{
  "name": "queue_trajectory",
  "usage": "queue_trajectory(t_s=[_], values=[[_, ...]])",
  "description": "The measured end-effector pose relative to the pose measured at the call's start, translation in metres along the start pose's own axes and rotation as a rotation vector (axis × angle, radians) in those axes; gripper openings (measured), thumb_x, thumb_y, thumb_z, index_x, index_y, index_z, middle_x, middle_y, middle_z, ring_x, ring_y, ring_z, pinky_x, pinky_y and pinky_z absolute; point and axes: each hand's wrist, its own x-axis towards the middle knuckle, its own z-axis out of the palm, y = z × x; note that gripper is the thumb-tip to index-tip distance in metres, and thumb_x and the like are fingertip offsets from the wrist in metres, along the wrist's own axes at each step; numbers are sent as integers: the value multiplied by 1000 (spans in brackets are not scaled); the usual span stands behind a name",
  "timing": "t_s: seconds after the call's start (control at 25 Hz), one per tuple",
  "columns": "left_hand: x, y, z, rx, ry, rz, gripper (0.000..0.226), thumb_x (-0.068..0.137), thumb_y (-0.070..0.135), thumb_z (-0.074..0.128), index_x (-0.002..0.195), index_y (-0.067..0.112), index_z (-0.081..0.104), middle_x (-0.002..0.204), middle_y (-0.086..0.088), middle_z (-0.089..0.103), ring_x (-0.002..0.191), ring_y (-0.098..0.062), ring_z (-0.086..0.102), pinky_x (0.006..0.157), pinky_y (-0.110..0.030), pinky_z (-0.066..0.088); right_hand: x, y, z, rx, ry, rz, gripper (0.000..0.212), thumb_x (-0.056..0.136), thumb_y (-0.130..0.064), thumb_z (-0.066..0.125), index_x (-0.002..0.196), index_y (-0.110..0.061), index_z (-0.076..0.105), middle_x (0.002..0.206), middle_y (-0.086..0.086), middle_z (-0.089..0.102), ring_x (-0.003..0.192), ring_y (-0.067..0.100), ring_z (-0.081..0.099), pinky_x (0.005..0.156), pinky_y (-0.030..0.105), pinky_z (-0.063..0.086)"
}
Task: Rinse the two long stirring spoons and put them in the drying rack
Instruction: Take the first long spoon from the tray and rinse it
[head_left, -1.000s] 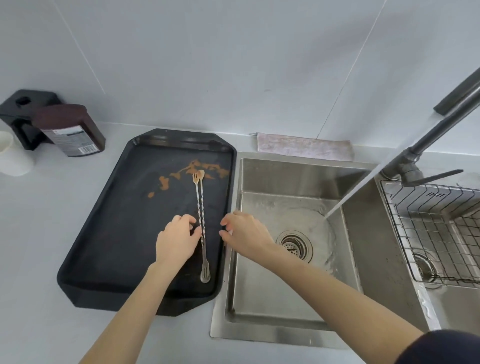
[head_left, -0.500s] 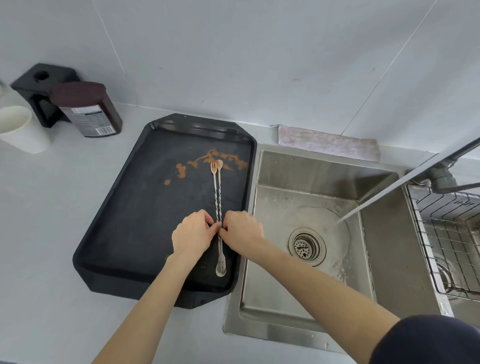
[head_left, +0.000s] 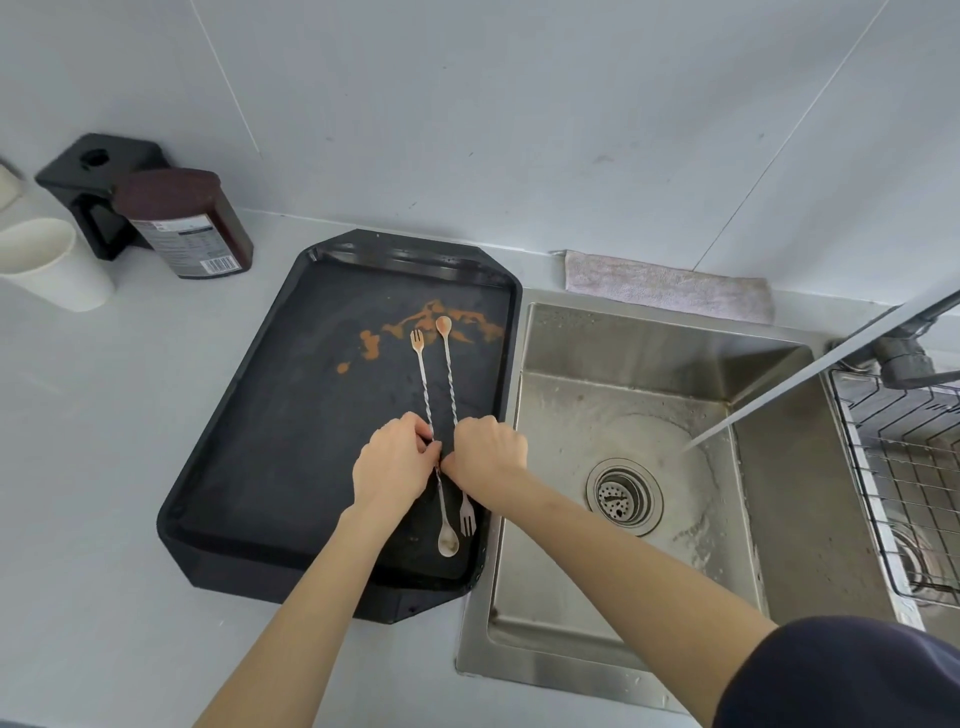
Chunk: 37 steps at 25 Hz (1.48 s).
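Observation:
Two long twisted metal stirring spoons lie side by side on the right part of a black tray (head_left: 270, 467). The left spoon (head_left: 423, 379) has its fork end far and its bowl near; the right spoon (head_left: 450, 374) has its bowl far and its fork near. My left hand (head_left: 392, 462) pinches the middle of the left spoon. My right hand (head_left: 488, 457) pinches the middle of the right one. Both spoons seem slightly spread apart, their middles hidden under my fingers. The wire drying rack (head_left: 904, 478) sits at the far right.
Orange-brown stains (head_left: 415, 322) mark the tray's far part. A steel sink (head_left: 623, 467) lies right of the tray, with water (head_left: 779, 389) running from the faucet (head_left: 904, 353). A cloth (head_left: 665, 283) lies behind the sink. A dark bottle (head_left: 187, 223) and white cups (head_left: 52, 265) stand at the left.
My right hand moved left from the sink edge onto the spoons. Both hands closed on the middles, and the two spoons, earlier pressed together, now lie apart.

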Motion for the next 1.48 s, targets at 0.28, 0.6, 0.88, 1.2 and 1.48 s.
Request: queue_trajectory(t_s=[0.28, 0.6, 0.88, 1.2, 1.48], values=[[9, 17, -3, -299, -99, -16, 27, 89, 29, 53, 103, 11, 68, 104, -9, 71, 96, -24, 63, 85, -31, 46, 1, 12, -2, 246, -41, 62, 30, 81, -17, 53, 56, -12, 36, 60, 3, 41, 73, 29, 50, 49, 26, 36], [2, 42, -3, -584, -160, -97, 21, 87, 25, 57, 99, 10, 65, 83, -1, 63, 67, -7, 55, 71, -25, 48, -22, 35, -7, 334, 104, -64, 19, 80, -17, 51, 93, -3, 54, 76, 7, 52, 71, 25, 50, 60, 31, 39], [-23, 91, 7, -772, -267, -42, 14, 85, 22, 60, 73, 18, 64, 71, 5, 64, 65, -3, 61, 60, -13, 49, -52, 92, -24, 393, 231, -16, 16, 81, -23, 47, 90, -12, 55, 96, 6, 68, 87, 30, 62, 67, 32, 44], [-62, 157, 37, -842, -405, 9, 15, 88, 22, 57, 97, 13, 64, 78, 4, 66, 62, 3, 64, 67, -13, 49, -88, 180, -29, 592, 253, 53, 14, 86, -28, 55, 88, -16, 62, 78, -8, 61, 76, 10, 57, 74, 22, 43], [-79, 204, 73, -769, -454, 61, 23, 92, 14, 50, 109, 7, 63, 94, -8, 64, 71, -7, 60, 59, -10, 47, -105, 241, -55, 755, 315, 131, 28, 93, -26, 43, 93, -12, 67, 89, -1, 71, 85, 13, 63, 71, 22, 41]])
